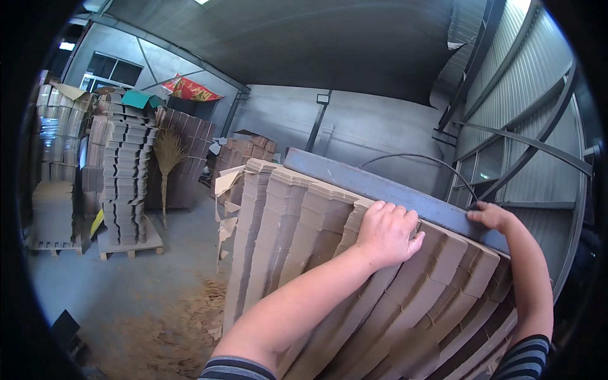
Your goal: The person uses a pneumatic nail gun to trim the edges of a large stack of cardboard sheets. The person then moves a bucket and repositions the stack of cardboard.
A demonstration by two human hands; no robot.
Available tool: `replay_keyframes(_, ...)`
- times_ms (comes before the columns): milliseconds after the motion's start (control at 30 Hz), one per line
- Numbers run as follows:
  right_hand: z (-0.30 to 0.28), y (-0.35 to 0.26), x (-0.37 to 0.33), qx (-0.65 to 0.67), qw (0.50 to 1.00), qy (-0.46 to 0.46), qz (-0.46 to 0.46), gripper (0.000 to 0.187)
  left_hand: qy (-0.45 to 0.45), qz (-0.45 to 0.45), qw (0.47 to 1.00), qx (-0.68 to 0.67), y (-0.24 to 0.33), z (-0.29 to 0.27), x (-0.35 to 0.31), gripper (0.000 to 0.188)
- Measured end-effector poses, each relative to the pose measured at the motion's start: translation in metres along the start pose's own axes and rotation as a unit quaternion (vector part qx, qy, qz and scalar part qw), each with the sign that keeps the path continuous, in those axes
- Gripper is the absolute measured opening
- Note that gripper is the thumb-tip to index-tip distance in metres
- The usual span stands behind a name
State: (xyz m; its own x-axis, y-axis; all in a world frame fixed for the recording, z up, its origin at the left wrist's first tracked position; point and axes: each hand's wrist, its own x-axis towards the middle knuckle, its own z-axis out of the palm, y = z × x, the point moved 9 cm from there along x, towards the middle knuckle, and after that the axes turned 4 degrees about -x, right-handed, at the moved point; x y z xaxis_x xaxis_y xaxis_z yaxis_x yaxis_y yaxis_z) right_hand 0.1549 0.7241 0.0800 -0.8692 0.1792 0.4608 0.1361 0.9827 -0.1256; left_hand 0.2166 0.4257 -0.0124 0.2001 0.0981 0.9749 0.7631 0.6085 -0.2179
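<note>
A tall stack of brown die-cut cardboard [316, 221] stands right before me, its sides stepped into wavy columns. My left hand [387, 233] is closed over the top edge of the stack, knuckles up and thumb to the right. Across the back of the top lies a long grey-blue metal bar [380, 190]. My right hand [493, 217] has its fingers curled on the bar near its right end; part of its grip is hidden. A dark curved hose [437, 159] arches behind the bar and comes down close to that hand.
Cardboard scraps [164, 329] litter the floor at lower left. Farther off stand a pallet stack of cardboard [126, 171], wrapped stacks [60, 133] and an upright straw broom [167, 155]. Metal framing [532, 145] and a corrugated wall rise on the right.
</note>
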Motion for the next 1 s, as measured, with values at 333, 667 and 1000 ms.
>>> replay_keyframes(333, -0.008, 0.039, 0.030, 0.231, 0.972, 0.012, -0.039, 0.078, 0.041, 0.032, 0.997, -0.054, 0.002, -0.003, -0.004, 0.026)
replay_keyframes(667, 0.007, 0.010, 0.016, 0.157, 0.986, 0.000, -0.064, 0.084, 0.012, 0.055, 0.998, -0.037, 0.003, 0.004, 0.000, 0.023)
replay_keyframes(1000, -0.008, 0.023, 0.019, 0.109, 0.992, 0.063, -0.022, 0.089, -0.020, 0.029, 0.999, -0.024, -0.001, 0.016, 0.006, 0.021)
